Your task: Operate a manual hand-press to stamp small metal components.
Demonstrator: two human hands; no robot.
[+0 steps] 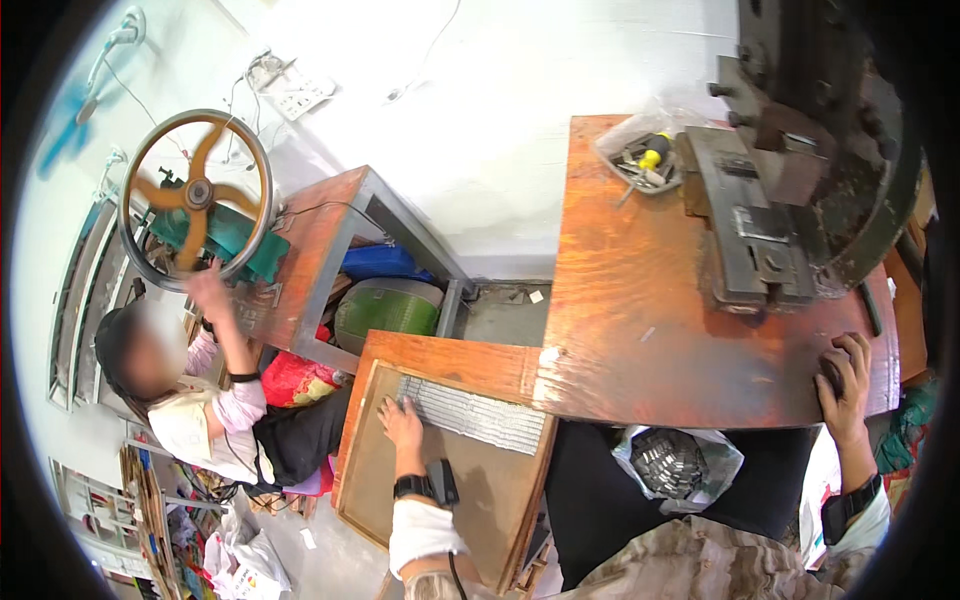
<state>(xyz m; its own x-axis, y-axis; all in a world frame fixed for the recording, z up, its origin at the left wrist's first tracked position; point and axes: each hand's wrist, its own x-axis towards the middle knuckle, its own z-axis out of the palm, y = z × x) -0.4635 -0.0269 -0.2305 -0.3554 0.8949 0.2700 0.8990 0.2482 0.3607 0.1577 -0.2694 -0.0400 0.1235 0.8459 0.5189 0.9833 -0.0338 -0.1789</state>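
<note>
Between the two hands, low at the lap: a crinkled clear plastic bag (622, 458) of loose, shiny metal pieces (672, 462). Left hand (402, 426): fingers loosely spread, palm down, nothing seen in its grasp. Under it, a shallow tray (450, 525), raised wooden rim, flat tan floor. Right hand (850, 390): fingers half curled over a dark rounded thing (830, 376) at the table's near right edge; cannot tell whether it is gripped.

Metal strips (470, 412): bright silver, narrow, laid side by side in close, straight rows. They lie along the tray's far side, running rightward from the left fingertips; touching or just above, cannot tell.

Ahead of and left of the right hand, an orange-brown wooden table (630, 330), glossy, scuffed. Past that hand, a heavy dark steel press (745, 215) fills the table's right side, blocking the view behind. Left of the press, a plastic tub (610, 150) with small metal parts and a yellow-and-black handle (655, 152).

Far left of the left hand, a seated co-worker (215, 430), one arm raised to a spoked wheel (200, 193) on a green machine (262, 245).
</note>
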